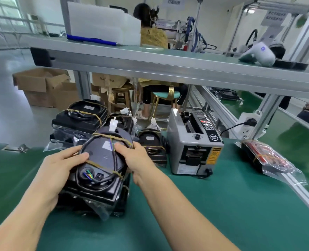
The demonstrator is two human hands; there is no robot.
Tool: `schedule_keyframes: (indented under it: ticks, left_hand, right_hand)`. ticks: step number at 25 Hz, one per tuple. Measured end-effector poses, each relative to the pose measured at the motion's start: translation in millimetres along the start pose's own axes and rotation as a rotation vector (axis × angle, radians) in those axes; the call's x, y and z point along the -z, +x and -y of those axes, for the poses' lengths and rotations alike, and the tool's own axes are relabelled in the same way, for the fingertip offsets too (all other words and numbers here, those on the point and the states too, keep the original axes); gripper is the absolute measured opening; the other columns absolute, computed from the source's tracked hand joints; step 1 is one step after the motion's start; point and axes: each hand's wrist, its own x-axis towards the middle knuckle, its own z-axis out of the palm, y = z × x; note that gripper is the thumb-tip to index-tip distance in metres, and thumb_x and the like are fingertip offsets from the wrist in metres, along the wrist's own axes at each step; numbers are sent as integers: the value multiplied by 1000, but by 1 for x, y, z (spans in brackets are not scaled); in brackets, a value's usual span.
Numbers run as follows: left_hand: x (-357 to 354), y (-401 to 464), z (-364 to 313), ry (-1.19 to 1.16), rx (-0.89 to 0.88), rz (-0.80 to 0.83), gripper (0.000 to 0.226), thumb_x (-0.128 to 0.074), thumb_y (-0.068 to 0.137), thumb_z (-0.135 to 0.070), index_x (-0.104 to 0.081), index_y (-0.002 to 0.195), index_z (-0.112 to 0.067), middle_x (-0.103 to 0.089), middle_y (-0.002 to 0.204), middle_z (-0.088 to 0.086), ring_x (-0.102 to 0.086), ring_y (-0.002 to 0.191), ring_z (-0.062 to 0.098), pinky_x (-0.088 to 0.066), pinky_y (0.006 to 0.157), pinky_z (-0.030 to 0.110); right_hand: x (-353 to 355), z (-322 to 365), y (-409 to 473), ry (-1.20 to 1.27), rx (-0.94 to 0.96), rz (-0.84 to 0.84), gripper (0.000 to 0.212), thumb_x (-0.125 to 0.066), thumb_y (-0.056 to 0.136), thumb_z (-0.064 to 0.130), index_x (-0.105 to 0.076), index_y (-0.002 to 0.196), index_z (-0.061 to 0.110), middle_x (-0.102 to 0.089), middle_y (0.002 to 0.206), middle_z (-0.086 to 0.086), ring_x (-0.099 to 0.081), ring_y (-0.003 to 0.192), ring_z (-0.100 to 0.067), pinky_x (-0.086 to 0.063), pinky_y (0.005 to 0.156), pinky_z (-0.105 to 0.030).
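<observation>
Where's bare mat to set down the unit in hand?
Bare green mat lies right of the right hand, in front of the tape dispenser, up to the bagged part. Another patch sits left of the left hand. Crowded: stacked black units behind the held unit, close up to the dispenser.

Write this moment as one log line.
left hand: holds unit | right hand: holds unit | unit: banded, over mat

A factory assembly workshop: a green-matted workbench [222, 205] framed in aluminium profile, an automatic tape dispenser [193, 144], batches of identical black cord-wrapped units [99, 154], a conveyor line [249, 104], stacked cardboard cartons [37, 84], and a seated worker [153, 33] at another station.
</observation>
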Motion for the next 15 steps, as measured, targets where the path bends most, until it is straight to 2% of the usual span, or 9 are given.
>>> schedule_keyframes:
  ticks: [3, 6, 9, 11, 13, 15]
  left_hand:
    - [0, 11, 13, 53, 18, -50, 22, -66, 82, -4, -77, 79, -23, -74, 75, -9, -69, 62, 5, -51, 64, 25]
    - [-3, 19, 28, 65, 68, -101, 15, -66, 83, -7, -76, 86, -18, -74, 84, -6, -67, 77, 16, -49, 73, 29]
    - [-1, 24, 36, 76, 125, -102, 14, -65, 82, -9, -76, 80, -16, -75, 73, 1, -67, 70, 24, -50, 72, 35]
    - [-1, 27, 36, 75, 132, -126, 13, -65, 81, -9, -76, 83, -15, -75, 74, 4, -67, 68, 26, -51, 71, 36]
    - [-4, 28, 35, 89, 115, -145, 23, -64, 82, -8, -73, 101, -19, -73, 94, 4, -67, 85, 27, -51, 84, 41]
    - [-5, 29, 37, 138, 91, -142, 38, -63, 85, -11, -65, 121, -21, -67, 114, 2, -62, 107, 27, -44, 101, 45]
  right_hand:
    - [-6, -5, 15, -248, 13, -106, 50, -71, 81, 36, -57, 123, 13, -63, 123, -10, -60, 111, -31, -48, 99, -46]
    - [-7, -2, 23, -479, -11, -151, 64, -71, 74, 47, -56, 126, 13, -59, 128, -9, -53, 119, -33, -44, 103, -47]
    - [-3, -2, 28, -475, -46, -115, 66, -75, 73, 45, -56, 127, 11, -55, 131, -10, -55, 118, -30, -45, 102, -44]
    - [1, -3, 29, -407, -34, -72, 62, -76, 76, 40, -55, 126, 10, -57, 128, -8, -58, 114, -27, -47, 100, -40]
    - [6, -6, 27, -384, -8, -55, 64, -75, 78, 39, -51, 132, 12, -55, 131, -6, -56, 116, -25, -46, 101, -39]
    - [8, -8, 22, -372, 16, -39, 71, -73, 80, 43, -44, 140, 16, -49, 137, -4, -51, 122, -23, -43, 105, -38]
